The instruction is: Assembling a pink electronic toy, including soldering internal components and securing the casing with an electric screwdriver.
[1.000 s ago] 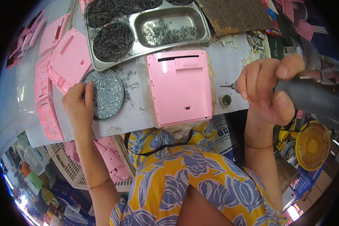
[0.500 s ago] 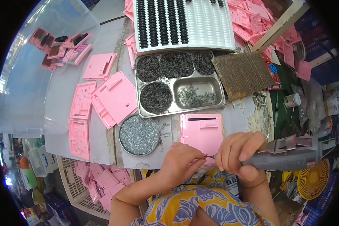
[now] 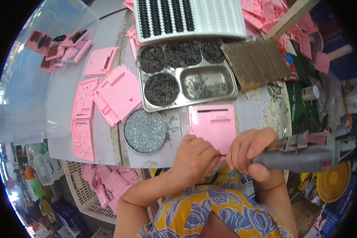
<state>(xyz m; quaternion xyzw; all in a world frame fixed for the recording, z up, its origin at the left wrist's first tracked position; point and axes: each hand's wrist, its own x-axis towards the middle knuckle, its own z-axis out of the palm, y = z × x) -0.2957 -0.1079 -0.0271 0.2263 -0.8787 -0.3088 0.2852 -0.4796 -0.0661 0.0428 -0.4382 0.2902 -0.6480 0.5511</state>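
Note:
My right hand (image 3: 252, 152) is wrapped round a grey power screwdriver (image 3: 293, 159) lying nearly level, its thin bit pointing left. My left hand (image 3: 195, 158) is closed in a pinch at the end of that bit. Whatever sits between its fingertips is too small to make out. Just beyond both hands, a flat pink plastic panel (image 3: 213, 129) with a dark slot along its far edge lies on the table. To the left of it stands a round dish (image 3: 144, 131) full of small silvery metal pieces, apparently screws.
Behind the panel is a metal compartment tray (image 3: 178, 104) with small dark pieces; a white ribbed tray (image 3: 216, 20) with black rows lies beyond. A brown board (image 3: 256, 63) leans right. Pink parts (image 3: 119, 95) lie left, more in a basket (image 3: 72, 186) below. A clear bin (image 3: 23, 95) stands far left.
The view has tilted, so tabletop things sit higher in the picture. My hands keep meeting at the bit's tip, with the left fingers now drawn more tightly together there.

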